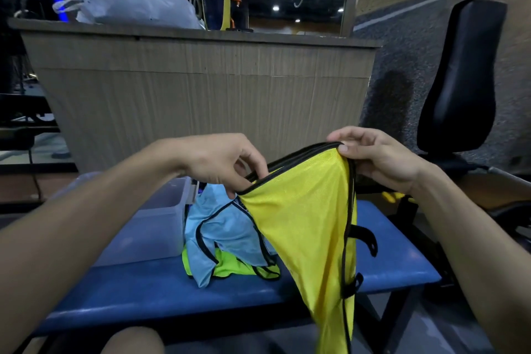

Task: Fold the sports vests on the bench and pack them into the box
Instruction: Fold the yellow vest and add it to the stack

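the yellow vest (310, 227) hangs in the air over the near right part of the blue counter (149, 287), held up between both hands. the left hand (218, 164) has its fingers (250, 165) curled down onto the black-trimmed edge at the vest's left end, pinching it. the right hand (379, 158) grips the bunched trim at the high right corner, thumb pressed on the near face of the cloth, the other fingers wrapped behind.

from the way it drapes, the vest looks very light and utterly limp: thin mesh that falls in a long point past the counter's near edge, with small black side straps dangling on its right. i'd judge it won't hold any shape of its own, so a fold will only stay once it is laid flat and pressed. the smooth fabric could slide out of a loose pinch; the stitched black binding is the firmer place to hold, and the two shoulder or hem corners are the sensible spots to keep it square.

on the counter behind it lies a heap of more vests, a light blue vest (227, 230) on top of a lime green vest (230, 267), both crumpled. just left of the heap, touching or nearly so, stands the clear plastic box (161, 218), with nothing visible inside from here.
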### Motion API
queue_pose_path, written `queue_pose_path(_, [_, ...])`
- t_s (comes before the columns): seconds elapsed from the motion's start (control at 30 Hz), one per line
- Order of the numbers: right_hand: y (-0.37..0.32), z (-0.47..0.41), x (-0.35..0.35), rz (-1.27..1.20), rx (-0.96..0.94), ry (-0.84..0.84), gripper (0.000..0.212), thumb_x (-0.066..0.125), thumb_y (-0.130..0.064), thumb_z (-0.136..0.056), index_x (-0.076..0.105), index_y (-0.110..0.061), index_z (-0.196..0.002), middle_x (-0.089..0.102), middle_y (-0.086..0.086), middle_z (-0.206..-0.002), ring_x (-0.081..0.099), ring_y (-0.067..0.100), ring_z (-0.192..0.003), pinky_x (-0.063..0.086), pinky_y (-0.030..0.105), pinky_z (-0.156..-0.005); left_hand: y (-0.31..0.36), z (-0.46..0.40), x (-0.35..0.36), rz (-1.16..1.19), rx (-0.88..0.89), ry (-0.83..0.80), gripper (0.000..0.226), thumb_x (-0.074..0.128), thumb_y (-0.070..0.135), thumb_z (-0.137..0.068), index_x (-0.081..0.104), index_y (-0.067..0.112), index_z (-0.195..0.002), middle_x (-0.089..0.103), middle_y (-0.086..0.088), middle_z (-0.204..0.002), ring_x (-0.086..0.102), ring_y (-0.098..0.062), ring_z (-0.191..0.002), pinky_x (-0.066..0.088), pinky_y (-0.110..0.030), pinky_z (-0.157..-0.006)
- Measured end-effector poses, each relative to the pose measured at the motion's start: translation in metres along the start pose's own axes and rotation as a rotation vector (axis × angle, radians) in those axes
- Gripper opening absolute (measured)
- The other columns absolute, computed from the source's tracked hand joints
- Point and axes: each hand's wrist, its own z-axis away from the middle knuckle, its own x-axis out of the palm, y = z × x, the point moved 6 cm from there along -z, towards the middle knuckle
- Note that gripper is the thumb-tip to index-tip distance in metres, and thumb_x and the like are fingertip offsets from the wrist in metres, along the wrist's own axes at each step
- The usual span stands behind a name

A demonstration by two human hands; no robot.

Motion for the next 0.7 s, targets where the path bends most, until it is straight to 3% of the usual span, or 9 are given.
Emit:
queue_pose_path(0.07, [-0.003,0.0,-0.002,0.008,-0.013,0.001,0.026,0.063,-0.012,-0.089,0.069,-0.015,-0.114,0.066,0.0,-0.092,0.062,0.01,-0.084,0.053,0.023,-0.076,-0.001,0.0,-0.001,-0.017,-0.001,0.005,0.021,0.067,0.004,-0.093,0.077,0.022,-0.095,0.073,-0.018,-0.09,0.071,-0.03,-0.078,0.057,-0.03,-0.069])
queue_pose_path(0.2, [-0.006,-0.003,-0.003,0.029,-0.026,-0.003,0.025,0.064,-0.014,-0.09,0.07,-0.016,-0.115,0.061,0.005,-0.094,0.06,0.011,-0.085,0.052,0.024,-0.077,0.008,0.004,0.012,-0.063,0.003,-0.124,0.034,0.051,0.001,-0.095,0.079,0.017,-0.104,0.072,-0.011,-0.1,0.063,-0.016,-0.079,0.053,-0.025,-0.067])
queue_pose_path(0.27, [-0.007,-0.005,-0.005,0.038,-0.029,0.014,0.025,0.064,-0.014,-0.092,0.07,-0.015,-0.116,0.061,0.005,-0.094,0.059,0.012,-0.085,0.053,0.024,-0.077,0.004,0.001,0.009,-0.105,-0.025,-0.156,0.033,0.046,0.006,-0.092,0.077,0.012,-0.103,0.07,-0.014,-0.095,0.061,-0.011,-0.075,0.051,-0.03,-0.064])
queue_pose_path(0.33, [-0.005,-0.007,-0.01,0.055,-0.03,0.058,0.024,0.061,-0.013,-0.095,0.069,-0.013,-0.117,0.065,0.002,-0.094,0.06,0.012,-0.088,0.054,0.025,-0.078,-0.001,-0.002,0.003,-0.113,-0.082,-0.153,0.028,0.055,0.024,-0.093,0.072,0.005,-0.104,0.069,-0.005,-0.08,0.062,-0.008,-0.066,0.048,-0.037,-0.059])
queue_pose_path(0.4, [0.001,-0.011,-0.015,0.057,-0.024,0.11,0.021,0.057,-0.01,-0.1,0.069,-0.012,-0.117,0.069,0.001,-0.098,0.061,0.014,-0.093,0.051,0.03,-0.086,0.001,-0.002,-0.012,0.014,-0.085,-0.008,0.036,0.055,0.033,-0.096,0.069,0.0,-0.095,0.065,0.003,-0.069,0.062,-0.007,-0.062,0.049,-0.028,-0.062])
queue_pose_path(0.5, [0.015,-0.019,-0.018,0.061,0.006,0.198,0.023,0.053,-0.011,-0.103,0.068,-0.009,-0.121,0.067,0.008,-0.107,0.058,0.022,-0.101,0.046,0.038,-0.094,0.027,0.006,-0.033,0.003,0.133,0.296,0.039,0.056,0.044,-0.098,0.067,0.014,-0.076,0.058,0.004,-0.071,0.055,-0.008,-0.067,0.047,-0.026,-0.064])
queue_pose_path(0.57, [0.024,-0.021,-0.016,0.085,0.035,0.225,0.025,0.05,-0.012,-0.105,0.068,-0.008,-0.122,0.066,0.008,-0.105,0.058,0.022,-0.098,0.046,0.038,-0.091,0.037,0.004,-0.037,-0.055,0.153,0.358,0.047,0.057,0.053,-0.099,0.067,0.013,-0.077,0.056,0.004,-0.071,0.054,-0.008,-0.066,0.047,-0.031,-0.065])
queue_pose_path(0.7, [0.042,-0.017,-0.008,0.198,0.094,0.188,0.023,0.05,-0.016,-0.106,0.071,-0.009,-0.109,0.067,0.003,-0.089,0.058,0.019,-0.084,0.046,0.034,-0.078,0.051,-0.002,-0.038,-0.199,0.129,0.451,0.054,0.051,0.05,-0.103,0.053,0.01,-0.066,0.051,0.006,-0.061,0.056,-0.012,-0.058,0.05,-0.038,-0.062])
